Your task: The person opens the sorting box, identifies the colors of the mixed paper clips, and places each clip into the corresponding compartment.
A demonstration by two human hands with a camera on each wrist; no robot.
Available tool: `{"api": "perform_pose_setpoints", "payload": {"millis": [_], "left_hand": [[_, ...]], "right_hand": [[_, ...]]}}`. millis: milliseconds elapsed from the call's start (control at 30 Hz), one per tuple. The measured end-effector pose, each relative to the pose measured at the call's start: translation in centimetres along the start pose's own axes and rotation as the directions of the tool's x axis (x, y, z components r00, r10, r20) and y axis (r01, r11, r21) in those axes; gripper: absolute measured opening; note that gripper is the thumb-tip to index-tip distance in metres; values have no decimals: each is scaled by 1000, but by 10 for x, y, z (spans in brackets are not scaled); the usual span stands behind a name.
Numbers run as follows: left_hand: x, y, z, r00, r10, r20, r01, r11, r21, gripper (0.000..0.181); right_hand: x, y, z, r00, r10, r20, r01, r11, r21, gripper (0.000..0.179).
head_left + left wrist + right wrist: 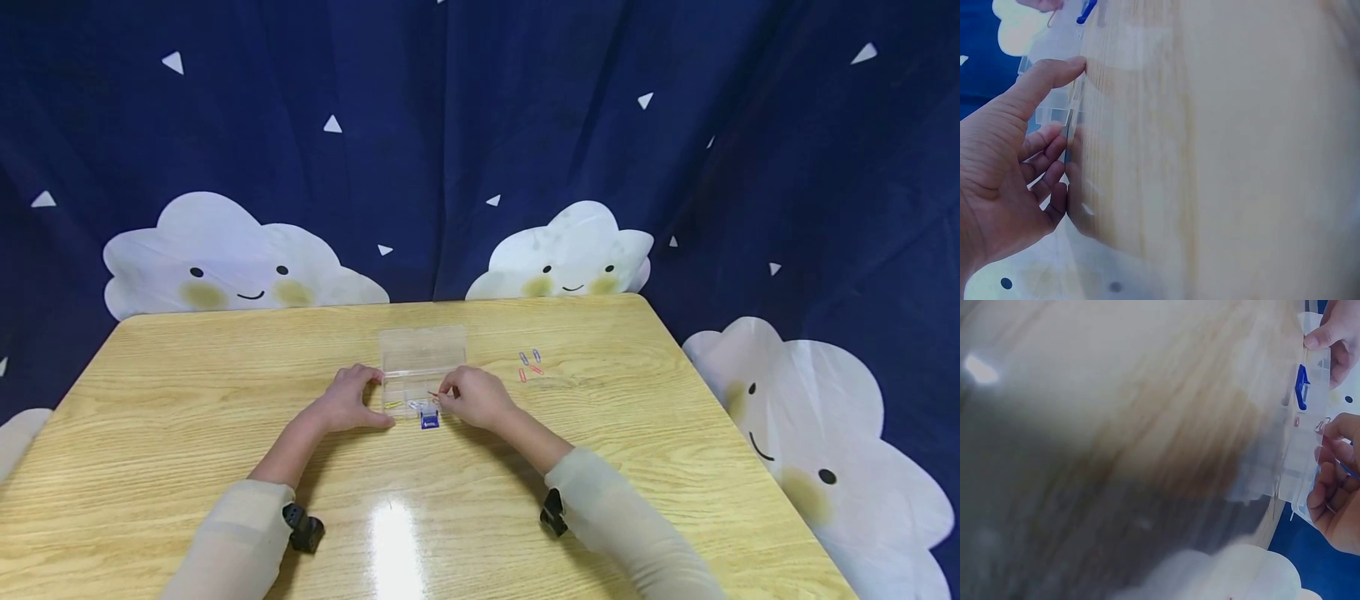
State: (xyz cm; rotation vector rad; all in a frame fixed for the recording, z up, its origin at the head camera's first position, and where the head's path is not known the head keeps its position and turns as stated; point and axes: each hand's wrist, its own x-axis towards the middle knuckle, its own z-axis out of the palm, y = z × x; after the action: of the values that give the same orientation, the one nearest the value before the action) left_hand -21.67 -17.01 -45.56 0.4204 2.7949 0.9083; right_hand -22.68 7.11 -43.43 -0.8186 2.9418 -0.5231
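A clear plastic box (407,388) with compartments lies on the table, its transparent lid (422,348) folded back and a blue latch (430,420) at its front. Yellow paper clips (393,405) and white paper clips (416,405) lie in separate front compartments. My left hand (351,402) grips the box's left end, thumb at the front corner and fingers towards the back. Over the right part of the box, my right hand (474,397) pinches a red paper clip (432,394); its fingertips partly hide the compartment below. In the right wrist view the blue latch (1302,387) shows beside both hands.
To the right of the box, two blue paper clips (523,358) and two red paper clips (522,375) lie loose on the wooden table (600,417). Behind the table's far edge hangs a dark blue curtain (442,150) with clouds.
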Motion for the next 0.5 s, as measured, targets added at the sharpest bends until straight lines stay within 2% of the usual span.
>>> {"api": "perform_pose_setpoints", "payload": {"millis": [400,500], "left_hand": [[-1,1,0,1000,-6,4,6,1000,-3,72],[0,0,0,1000,-4,2,4,1000,4,72]], "right_hand": [[-1,1,-1,1000,18,0,-18,999,46,15],[-1,3,-3,1000,18,-12,-18,999,32,16]]}}
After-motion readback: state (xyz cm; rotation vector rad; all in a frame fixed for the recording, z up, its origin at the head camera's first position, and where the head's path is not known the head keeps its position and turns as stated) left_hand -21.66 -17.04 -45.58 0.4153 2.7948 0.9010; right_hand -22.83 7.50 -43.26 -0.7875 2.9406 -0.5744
